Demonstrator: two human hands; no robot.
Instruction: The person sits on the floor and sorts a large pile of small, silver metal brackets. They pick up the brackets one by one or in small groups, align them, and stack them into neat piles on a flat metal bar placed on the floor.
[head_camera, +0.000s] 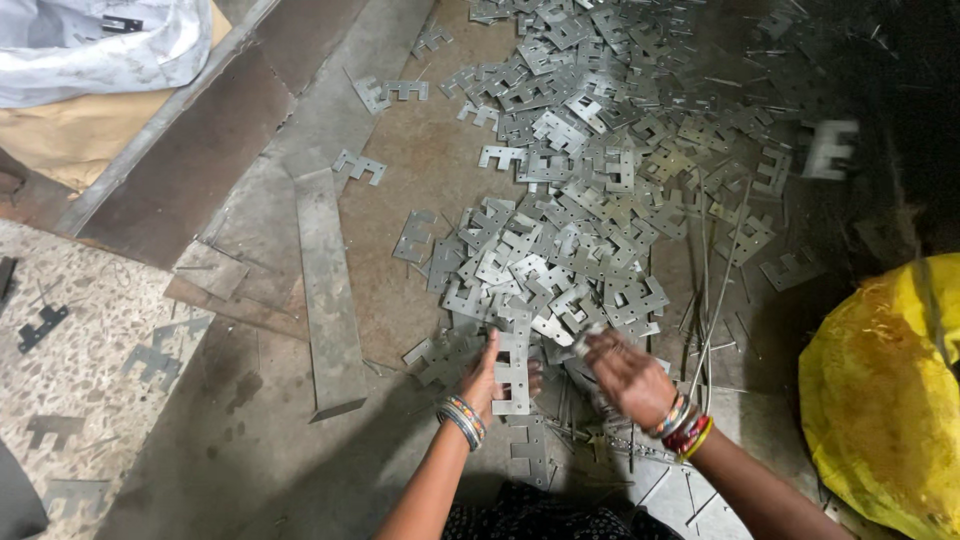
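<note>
heap of metal plates (580, 200) ahead, flat metal strip (328, 290) left, yellow sack (885, 400) right

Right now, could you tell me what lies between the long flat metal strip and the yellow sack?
In the head view, the pile of stamped metal plates, between strip and sack.

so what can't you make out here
Head view, the only one:
- right hand: motion-blurred, so its grip is unclear.
- yellow sack: cut off by the right edge; contents hidden.
- plate at upper right: blurred, shape uncertain.
- stack in the left hand: count too small to tell.
</note>
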